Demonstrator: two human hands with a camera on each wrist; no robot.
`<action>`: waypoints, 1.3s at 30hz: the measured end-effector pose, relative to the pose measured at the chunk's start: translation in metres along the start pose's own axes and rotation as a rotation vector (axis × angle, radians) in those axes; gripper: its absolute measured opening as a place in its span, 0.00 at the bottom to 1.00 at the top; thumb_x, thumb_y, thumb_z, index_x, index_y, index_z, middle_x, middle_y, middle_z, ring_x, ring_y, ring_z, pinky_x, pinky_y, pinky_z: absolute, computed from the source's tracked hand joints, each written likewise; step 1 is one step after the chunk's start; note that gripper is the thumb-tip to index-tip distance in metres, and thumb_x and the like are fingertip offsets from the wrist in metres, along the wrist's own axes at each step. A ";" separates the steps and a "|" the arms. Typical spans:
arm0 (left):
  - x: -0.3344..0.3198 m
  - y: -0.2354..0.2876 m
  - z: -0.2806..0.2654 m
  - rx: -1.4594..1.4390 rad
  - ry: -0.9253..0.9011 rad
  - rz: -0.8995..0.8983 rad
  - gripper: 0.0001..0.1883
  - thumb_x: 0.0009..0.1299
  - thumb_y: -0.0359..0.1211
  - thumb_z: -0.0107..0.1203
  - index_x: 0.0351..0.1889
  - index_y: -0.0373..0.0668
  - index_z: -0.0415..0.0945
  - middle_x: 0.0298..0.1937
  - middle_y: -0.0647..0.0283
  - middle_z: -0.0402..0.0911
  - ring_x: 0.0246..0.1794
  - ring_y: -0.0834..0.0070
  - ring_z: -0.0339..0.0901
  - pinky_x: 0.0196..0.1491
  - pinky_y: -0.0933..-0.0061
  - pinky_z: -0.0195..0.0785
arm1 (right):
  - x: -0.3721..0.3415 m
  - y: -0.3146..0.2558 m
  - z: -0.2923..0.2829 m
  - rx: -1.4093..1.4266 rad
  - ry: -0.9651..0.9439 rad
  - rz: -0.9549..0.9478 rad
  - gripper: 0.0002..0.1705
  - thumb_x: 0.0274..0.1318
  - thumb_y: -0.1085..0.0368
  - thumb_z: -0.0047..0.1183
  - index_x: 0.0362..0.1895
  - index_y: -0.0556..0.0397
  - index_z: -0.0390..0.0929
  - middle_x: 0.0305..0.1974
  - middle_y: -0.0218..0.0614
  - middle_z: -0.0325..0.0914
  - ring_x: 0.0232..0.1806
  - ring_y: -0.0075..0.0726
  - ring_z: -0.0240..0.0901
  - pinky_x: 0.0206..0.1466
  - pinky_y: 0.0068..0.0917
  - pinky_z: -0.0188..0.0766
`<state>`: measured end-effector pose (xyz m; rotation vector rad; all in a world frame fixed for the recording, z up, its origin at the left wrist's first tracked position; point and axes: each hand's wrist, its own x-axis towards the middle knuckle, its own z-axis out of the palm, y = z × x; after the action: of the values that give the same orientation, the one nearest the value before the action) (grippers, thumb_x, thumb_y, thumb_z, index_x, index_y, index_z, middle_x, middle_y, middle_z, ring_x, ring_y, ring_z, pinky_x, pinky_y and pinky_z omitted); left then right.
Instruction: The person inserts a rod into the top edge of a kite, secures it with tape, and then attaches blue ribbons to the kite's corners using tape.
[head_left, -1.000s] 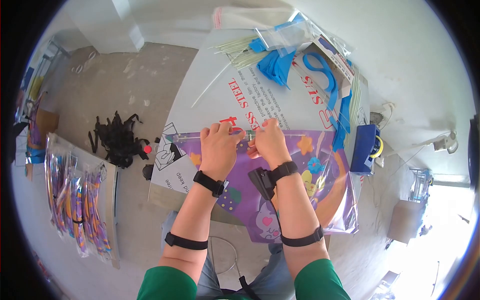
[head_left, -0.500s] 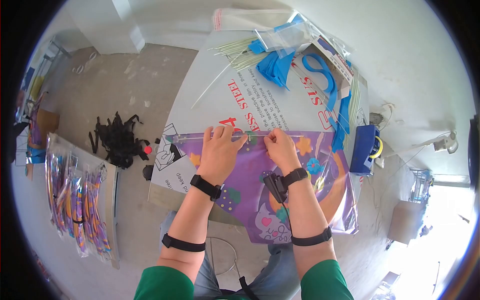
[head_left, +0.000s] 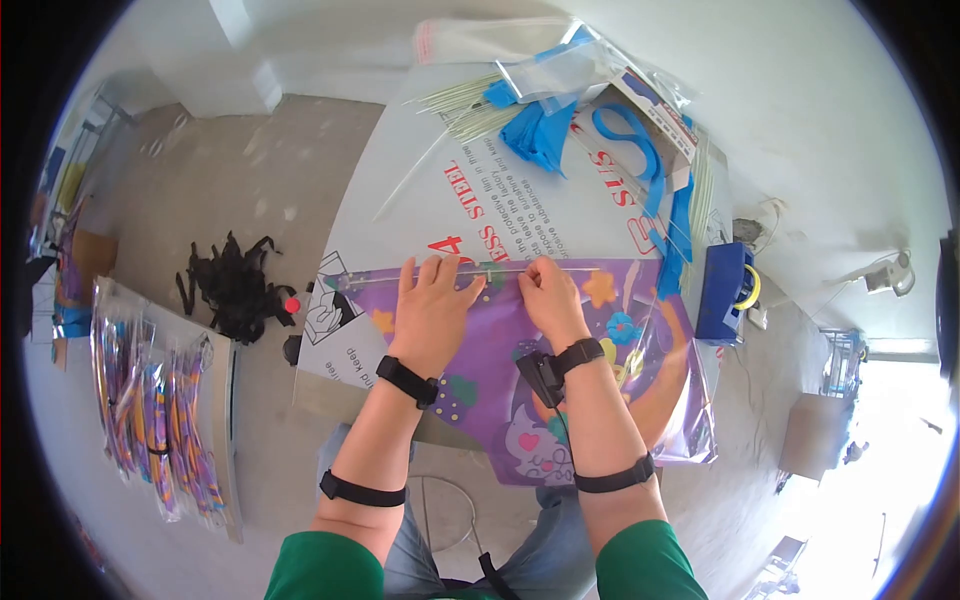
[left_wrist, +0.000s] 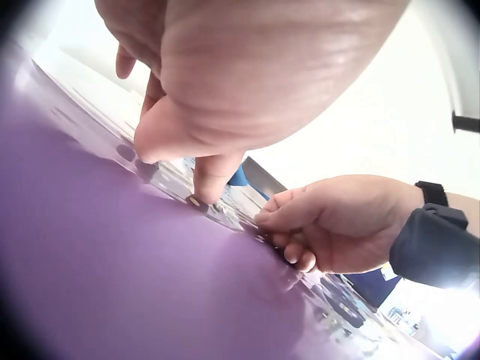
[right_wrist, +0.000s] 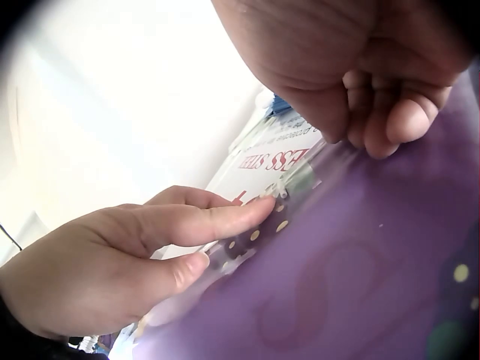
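Observation:
A purple printed sheet (head_left: 480, 400) of glossy film lies across the near part of the table, with a thin pale rod (head_left: 385, 274) along its far edge. My left hand (head_left: 432, 318) rests with spread fingers on that edge and rod. To its right, my right hand (head_left: 553, 303) has its fingers curled and pinches the edge where the rod runs. In the left wrist view, the right hand's (left_wrist: 337, 221) thumb and index finger meet at the edge. The right wrist view shows the left hand's (right_wrist: 127, 251) index finger and thumb on the film. Whether film, rod or both are pinched, I cannot tell.
Blue strips (head_left: 537, 138), thin pale sticks (head_left: 470, 108) and an open carton (head_left: 655, 120) lie at the table's far side. A blue tape dispenser (head_left: 722, 290) is at the right. Black straps (head_left: 235, 290) and wrapped colourful bundles (head_left: 158, 410) are to the left.
My right hand has moved right along the edge, away from the left hand's fingertips, then slightly back left. My left hand stays nearly in place on the edge; the head view has shifted a little.

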<state>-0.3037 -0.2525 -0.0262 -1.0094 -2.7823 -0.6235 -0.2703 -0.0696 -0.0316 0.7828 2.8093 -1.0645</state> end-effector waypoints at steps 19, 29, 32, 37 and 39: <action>-0.126 0.048 -0.055 -0.131 -0.044 -0.043 0.20 0.61 0.27 0.52 0.51 0.54 0.78 0.66 0.51 0.61 0.66 0.53 0.56 0.65 0.43 0.47 | -0.211 0.087 -0.121 0.676 0.027 0.081 0.08 0.61 0.74 0.44 0.44 0.56 0.69 0.35 0.33 0.74 0.28 0.24 0.73 0.28 0.20 0.69; -0.248 0.092 0.019 -1.170 -0.430 -0.701 0.26 0.70 0.41 0.52 0.64 0.41 0.63 0.51 0.65 0.75 0.50 0.79 0.70 0.45 0.77 0.64 | -0.450 0.127 -0.148 1.103 0.294 0.250 0.17 0.52 0.78 0.50 0.47 0.52 0.70 0.44 0.30 0.72 0.36 0.25 0.72 0.37 0.24 0.71; -0.231 0.083 0.061 -1.313 -0.549 -0.874 0.30 0.66 0.52 0.55 0.59 0.42 0.66 0.49 0.67 0.75 0.45 0.76 0.68 0.40 0.71 0.61 | -0.487 0.124 -0.142 1.233 0.333 0.282 0.15 0.54 0.76 0.50 0.47 0.53 0.70 0.43 0.31 0.73 0.37 0.26 0.73 0.38 0.24 0.72; -0.191 0.096 0.078 -1.541 -0.652 -0.958 0.19 0.66 0.51 0.57 0.46 0.51 0.72 0.42 0.70 0.77 0.41 0.75 0.74 0.37 0.67 0.65 | -0.535 0.133 -0.136 1.291 0.362 0.307 0.12 0.57 0.73 0.50 0.46 0.54 0.70 0.41 0.33 0.75 0.34 0.27 0.74 0.38 0.23 0.72; -0.184 0.094 0.079 -1.602 -0.676 -0.972 0.20 0.64 0.48 0.60 0.46 0.47 0.71 0.42 0.68 0.77 0.42 0.74 0.75 0.38 0.63 0.68 | -0.550 0.137 -0.131 1.284 0.388 0.356 0.10 0.58 0.72 0.50 0.45 0.55 0.71 0.38 0.33 0.76 0.33 0.27 0.74 0.37 0.22 0.71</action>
<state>-0.0996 -0.2630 -0.1115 0.4931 -2.6084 -3.3572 0.2916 -0.1439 0.0985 1.5487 1.6996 -2.8056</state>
